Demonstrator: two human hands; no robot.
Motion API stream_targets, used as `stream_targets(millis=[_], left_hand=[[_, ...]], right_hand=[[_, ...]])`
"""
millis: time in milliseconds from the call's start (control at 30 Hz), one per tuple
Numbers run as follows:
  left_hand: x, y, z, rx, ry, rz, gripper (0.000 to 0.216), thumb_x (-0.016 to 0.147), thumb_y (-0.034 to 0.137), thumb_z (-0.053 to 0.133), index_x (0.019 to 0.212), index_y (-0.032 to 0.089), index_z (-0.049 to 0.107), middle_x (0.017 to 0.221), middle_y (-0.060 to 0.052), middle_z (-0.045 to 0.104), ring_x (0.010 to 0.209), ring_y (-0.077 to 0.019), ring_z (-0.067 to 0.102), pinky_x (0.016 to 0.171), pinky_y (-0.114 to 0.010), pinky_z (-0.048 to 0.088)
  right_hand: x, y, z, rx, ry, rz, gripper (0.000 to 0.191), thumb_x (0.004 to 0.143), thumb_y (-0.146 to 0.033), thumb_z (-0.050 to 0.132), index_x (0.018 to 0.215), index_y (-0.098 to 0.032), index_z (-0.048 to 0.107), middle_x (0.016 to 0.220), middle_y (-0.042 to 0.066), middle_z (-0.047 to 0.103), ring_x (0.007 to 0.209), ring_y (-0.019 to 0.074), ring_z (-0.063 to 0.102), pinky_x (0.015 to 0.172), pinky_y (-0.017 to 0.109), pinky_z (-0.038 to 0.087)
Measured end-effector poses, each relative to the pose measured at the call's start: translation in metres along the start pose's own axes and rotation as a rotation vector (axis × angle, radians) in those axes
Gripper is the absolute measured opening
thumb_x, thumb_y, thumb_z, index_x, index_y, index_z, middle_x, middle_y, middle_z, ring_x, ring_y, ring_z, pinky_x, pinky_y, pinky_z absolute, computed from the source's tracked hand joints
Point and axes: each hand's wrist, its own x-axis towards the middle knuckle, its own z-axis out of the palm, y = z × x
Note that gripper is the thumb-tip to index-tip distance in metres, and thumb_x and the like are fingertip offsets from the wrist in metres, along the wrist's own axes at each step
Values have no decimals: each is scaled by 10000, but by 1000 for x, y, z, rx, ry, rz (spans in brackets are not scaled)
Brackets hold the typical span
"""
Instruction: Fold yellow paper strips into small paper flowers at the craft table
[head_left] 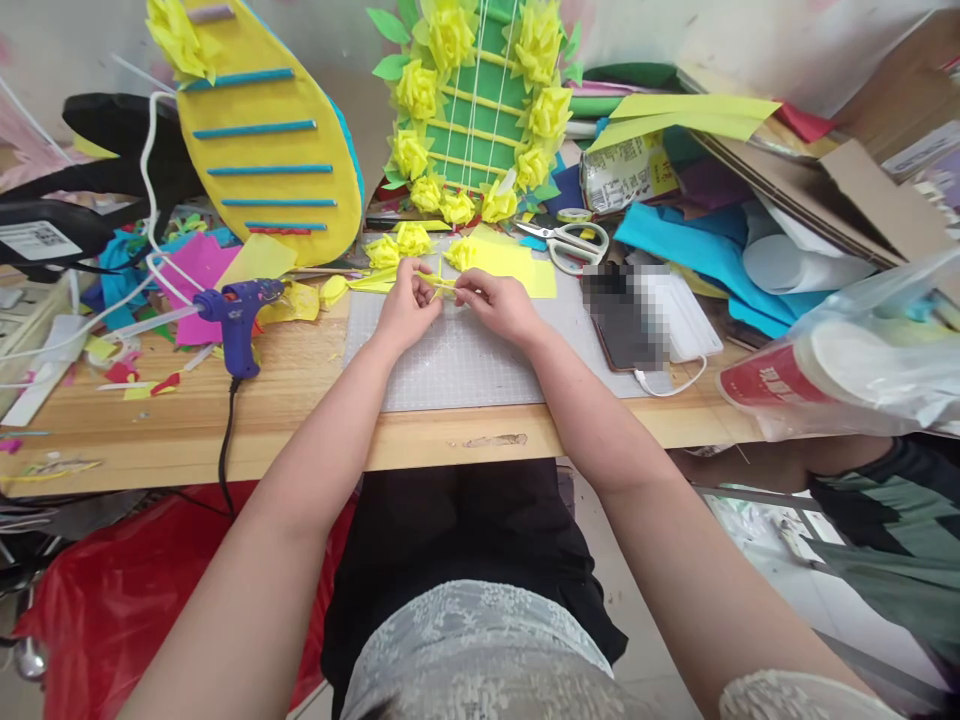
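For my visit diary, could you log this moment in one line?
left hand: pinching thin yellow piece | right hand: pinching same piece | below: grey mat | right of hands: scissors | left: glue gun

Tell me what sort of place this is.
Probably a craft workspace, perhaps a small studio or a home: a glue gun sits on the wooden table, scissors lie nearby, and yellow paper-like flowers edge a green panel.

A wooden table point(180, 425) bears a gray mat point(465, 370), glue gun point(240, 325) and paper scraps point(166, 384).
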Motion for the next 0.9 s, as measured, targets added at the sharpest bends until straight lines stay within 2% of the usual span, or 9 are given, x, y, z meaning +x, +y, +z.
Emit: stream_targets(millis=[200, 367, 567, 667, 767, 900], left_hand=[[0, 2, -2, 118, -80, 56, 234, 683, 75, 563, 862, 225, 581, 630, 50, 471, 586, -109, 479, 631, -254, 412], [-2, 7, -2, 189, -86, 87, 155, 644, 86, 562, 753, 192, 532, 689, 28, 515, 630, -118, 476, 602, -252, 374], [-6, 14, -3, 287, -116, 92, 180, 673, 150, 601, 833, 183, 526, 764, 16, 546, 627, -107, 478, 589, -241, 388], [-9, 16, -5, 382, -157, 151, 196, 678, 166, 621, 857, 177, 542, 829, -7, 566, 655, -114, 492, 612, -247, 407], [-11, 20, -6, 495, -179, 193, 153, 691, 137, 585, 836, 177, 555, 853, -24, 572, 693, -132, 512, 648, -263, 416], [-13, 27, -5, 643, -187, 176, 116, 702, 142, 560, 811, 180, 575, 848, -46, 575, 768, -183, 539, 675, -300, 410]], right_hand=[[2, 1, 9, -28, 1, 0, 240, 856, -258, 522, 1006, -235, 708, 951, 12, 732, 819, 175, 626, 777, 303, 443], [3, 3, 14, -1, -34, -34, 230, 829, -215, 557, 990, -237, 719, 1010, 19, 723, 889, 184, 627, 808, 310, 445], [4, 10, 17, 78, -24, -18, 172, 823, -223, 562, 969, -193, 649, 943, 27, 708, 790, 165, 608, 758, 301, 442], [3, 11, 18, 92, -35, -28, 161, 819, -200, 518, 962, -193, 591, 876, 18, 688, 744, 160, 587, 733, 301, 436], [2, 11, 20, 80, -50, -72, 129, 805, -180, 472, 892, -204, 565, 834, 13, 666, 731, 157, 565, 724, 296, 428], [2, 12, 20, 58, -57, -93, 132, 774, -166, 445, 819, -202, 563, 815, 17, 655, 719, 155, 544, 719, 297, 418]])
